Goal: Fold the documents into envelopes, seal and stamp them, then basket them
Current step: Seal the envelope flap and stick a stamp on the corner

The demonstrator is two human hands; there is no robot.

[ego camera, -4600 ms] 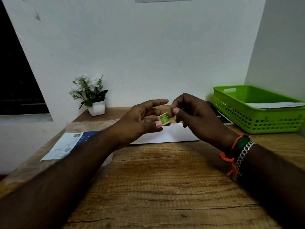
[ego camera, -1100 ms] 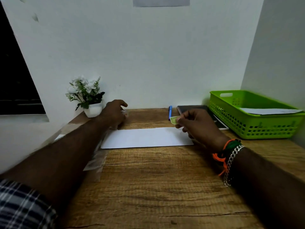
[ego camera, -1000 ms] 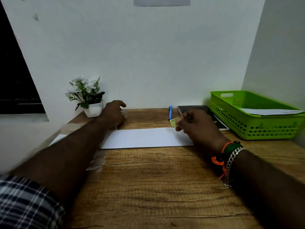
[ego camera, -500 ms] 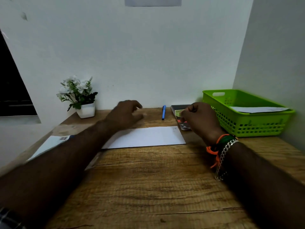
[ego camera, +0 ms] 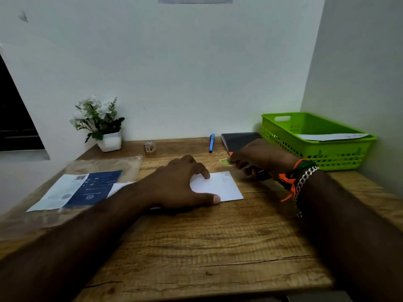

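Spread flat, my left hand (ego camera: 185, 184) presses on the one white envelope (ego camera: 220, 188) lying mid-desk, thumb at its near edge and fingers loosely straight, while my right hand (ego camera: 259, 160) hangs just past the envelope's far right corner and pinches one small green stamp (ego camera: 225, 162) at its fingertips. I see a grained wooden desk (ego camera: 207, 247) set into a white-walled corner, with one green basket (ego camera: 316, 140) at far right holding one envelope (ego camera: 331, 136). I count one blue pen (ego camera: 211, 143), one dark notebook (ego camera: 238, 140), one potted plant (ego camera: 100, 123), one stamp roll (ego camera: 149, 147) and one clear printed packet (ego camera: 80, 188) on the left.
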